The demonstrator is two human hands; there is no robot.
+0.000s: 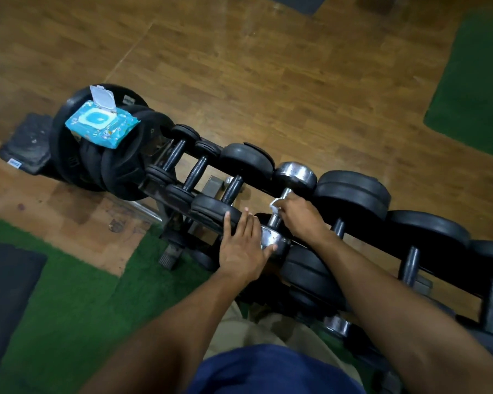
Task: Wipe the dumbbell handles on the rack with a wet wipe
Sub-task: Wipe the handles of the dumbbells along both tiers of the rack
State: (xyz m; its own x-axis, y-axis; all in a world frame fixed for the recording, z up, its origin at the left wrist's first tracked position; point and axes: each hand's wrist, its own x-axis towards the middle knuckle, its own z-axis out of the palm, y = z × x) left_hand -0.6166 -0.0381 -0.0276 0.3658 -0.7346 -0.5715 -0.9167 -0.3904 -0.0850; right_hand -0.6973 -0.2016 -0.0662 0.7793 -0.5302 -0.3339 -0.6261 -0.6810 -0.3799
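A: Biggest first. What carried the weights?

B: A dark rack (165,194) ran from far left to near right across a wood floor (296,81), with green matting (69,294) near left and far right. Black dumbbells (353,194) lay along it in a row. A stack of black weight plates (111,166) leaned at its far-left end.

A: And the one being worked?

B: A chrome dumbbell (295,174) mid-rack, between two black ones, its handle (275,217) pointing toward the viewer.

A: Hands?

B: Right hand (300,214) was curled round that handle, clamped on a white wet wipe (276,203) bunched against the metal; a corner of it stuck out at the hand's left. Left hand (245,245) lay flat, fingers straight and spread, pressing on the near chrome head and touching the black dumbbell beside it.

A: The wipes?

B: A blue pack (103,123), white lid flipped up, sat on top of the plates, well apart from both hands.
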